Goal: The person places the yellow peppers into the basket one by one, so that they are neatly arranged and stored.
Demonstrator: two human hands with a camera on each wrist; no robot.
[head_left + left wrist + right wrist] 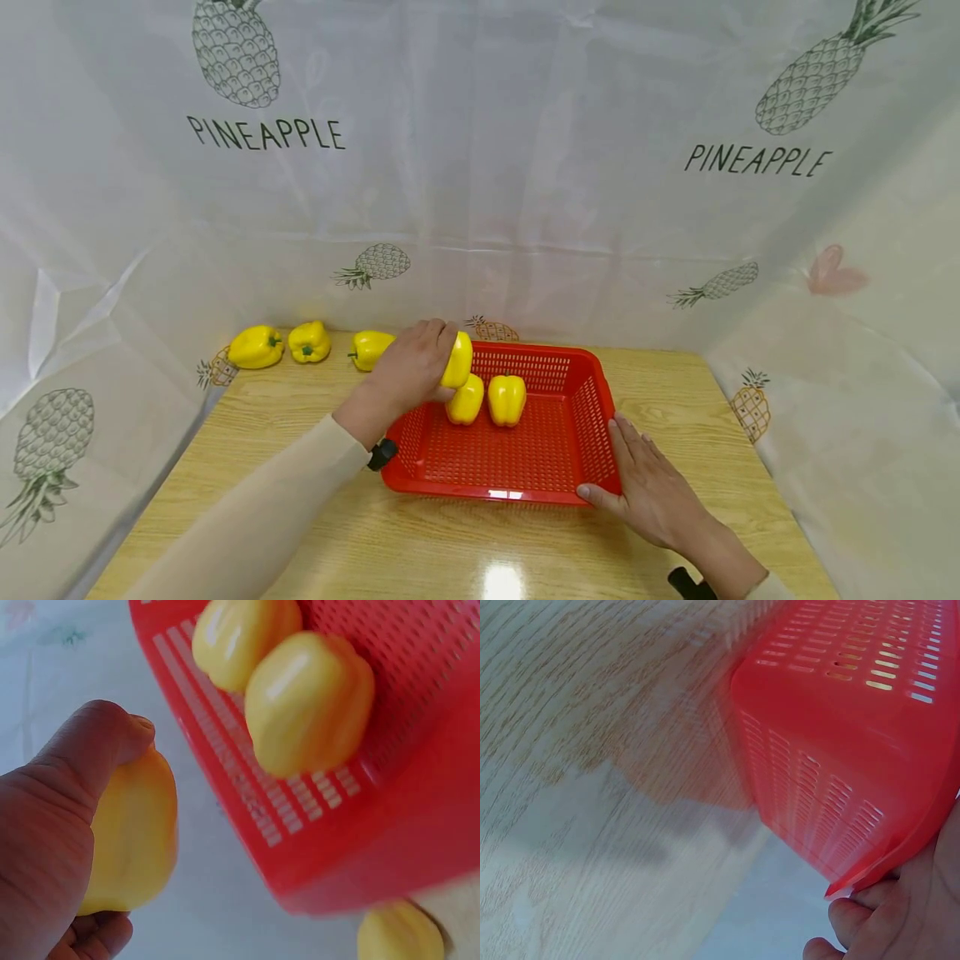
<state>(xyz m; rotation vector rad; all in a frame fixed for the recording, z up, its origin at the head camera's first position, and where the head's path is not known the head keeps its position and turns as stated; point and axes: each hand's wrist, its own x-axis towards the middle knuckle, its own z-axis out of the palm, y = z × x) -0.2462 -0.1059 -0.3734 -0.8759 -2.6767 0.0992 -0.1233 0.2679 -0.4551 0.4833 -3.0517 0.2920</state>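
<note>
My left hand (412,367) grips a yellow bell pepper (457,361) above the back left part of the red plastic basket (498,493). In the left wrist view, the thumb lies along the top of this pepper (135,832) and fingertips show under it. Two more yellow bell peppers, one on the left (466,402) and one on the right (507,400), rest side by side in the basket. My right hand (652,483) holds the basket's near right corner, thumb on the front rim and fingers along the right side. The right wrist view shows fingertips below the rim (930,832).
Left of the basket, along the back of the wooden table (285,433), lie three yellow bell peppers: far left (256,347), middle (309,342) and one nearest my left hand (371,349). A pineapple-print curtain (510,167) hangs behind and at both sides.
</note>
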